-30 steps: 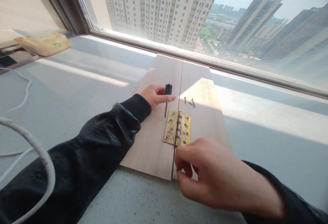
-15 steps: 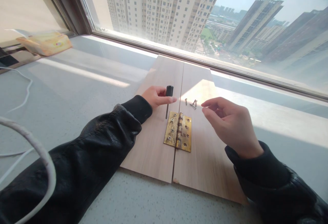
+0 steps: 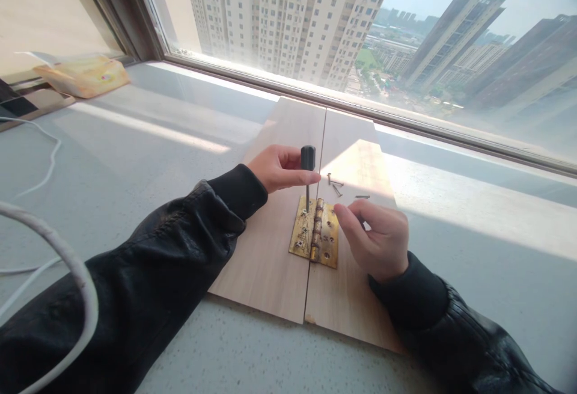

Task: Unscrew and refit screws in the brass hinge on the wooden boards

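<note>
My left hand grips the black handle of a screwdriver between thumb and fingers. The screwdriver stands nearly upright, its tip over the upper part of the left leaf of a worn brass hinge; whether it touches a screw there I cannot tell. Cross-head screws sit in the left leaf, while dark holes show in the right leaf. My right hand is closed in a pinch at the hinge's upper right corner, and what the fingertips hold, if anything, is hidden. Several loose screws lie beyond the hinge.
Two pale wooden boards lie side by side under the hinge on a speckled white sill. A window frame borders the far edge. White cable loops at left, and a yellow tissue pack lies at back left.
My left hand has brought the screwdriver right, from beside the hinge to over its left leaf. My right hand has come left and nearer to the hinge's right leaf. The loose screws lie differently.
</note>
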A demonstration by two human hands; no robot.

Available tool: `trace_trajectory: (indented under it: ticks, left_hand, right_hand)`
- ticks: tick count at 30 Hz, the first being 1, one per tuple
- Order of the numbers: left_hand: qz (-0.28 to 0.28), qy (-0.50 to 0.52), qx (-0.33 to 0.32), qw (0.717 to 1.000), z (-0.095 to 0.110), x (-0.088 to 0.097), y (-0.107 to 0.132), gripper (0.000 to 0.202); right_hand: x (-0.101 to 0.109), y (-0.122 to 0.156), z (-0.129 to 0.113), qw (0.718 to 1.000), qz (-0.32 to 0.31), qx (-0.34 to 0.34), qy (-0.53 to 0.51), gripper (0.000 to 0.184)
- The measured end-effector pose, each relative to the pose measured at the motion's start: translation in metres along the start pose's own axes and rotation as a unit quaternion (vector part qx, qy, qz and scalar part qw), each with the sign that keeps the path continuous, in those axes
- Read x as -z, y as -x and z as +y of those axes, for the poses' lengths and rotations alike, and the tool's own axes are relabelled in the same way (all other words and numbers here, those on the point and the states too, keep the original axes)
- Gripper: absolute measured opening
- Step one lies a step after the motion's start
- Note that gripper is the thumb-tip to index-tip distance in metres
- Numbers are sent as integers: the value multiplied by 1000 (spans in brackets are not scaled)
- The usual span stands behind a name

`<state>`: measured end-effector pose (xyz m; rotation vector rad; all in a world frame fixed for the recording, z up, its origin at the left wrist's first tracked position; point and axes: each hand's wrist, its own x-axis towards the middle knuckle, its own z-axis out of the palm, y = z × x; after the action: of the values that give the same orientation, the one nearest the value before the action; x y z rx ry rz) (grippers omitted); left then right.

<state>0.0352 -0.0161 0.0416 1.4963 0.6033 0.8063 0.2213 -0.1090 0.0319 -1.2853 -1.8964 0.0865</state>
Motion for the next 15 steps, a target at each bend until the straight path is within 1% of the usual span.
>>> trace_trajectory:
  ticks: [2,4,8,11,15]
  left_hand:
    - [19,-24,-53,998,3,-4,0,18]
    - [27,-58,-81,995,4,-9,1,17]
    - [44,-133,-105,985,4,-16,3,20]
    - [62,-174,-113,976,2,-17,4,21]
    - [57,-216,-105,969,0,-17,4,21]
  right_hand:
    - [1,0,0,1000,1,7,-6,31]
    - [1,0,0,1000,-5,10,-13,31]
    - [0,-1,-1,1000,-19,9,-21,31]
    - [0,-1,-2,999,-20,9,-23,31]
    - [-1,-1,-3,999,-18,9,-31,31]
